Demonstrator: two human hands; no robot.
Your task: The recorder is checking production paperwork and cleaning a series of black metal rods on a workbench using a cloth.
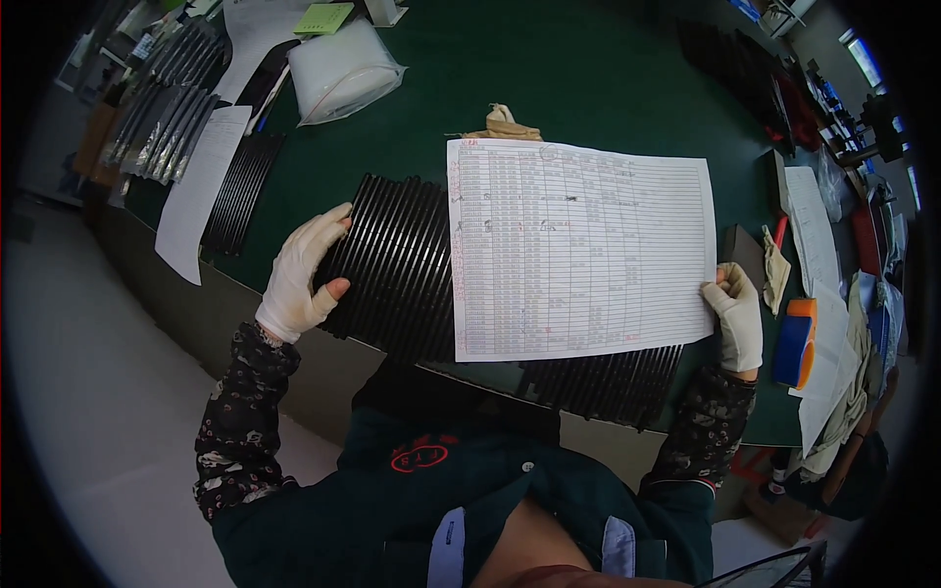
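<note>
My right hand [737,318], in a white fingertip-less glove, pinches the right edge of a large white sheet printed with a table [588,255]. Beside the sheet's left edge lies a row of thin, glossy black rods [392,260], side by side on the table. Gloved the same way, my left hand [299,274] rests against the left side of that row, thumb and fingers apart. Below the sheet, a second group of black rods [613,387] shows at the table's near edge. The sheet hides whatever lies beneath it.
A green table [588,78] spreads ahead. At the left are wrapped bundles [176,132], a paper strip [201,196] and more dark rods [243,196]. A clear plastic bag [343,73] lies behind. On the right stand a blue and orange block [795,343] and papers [816,235].
</note>
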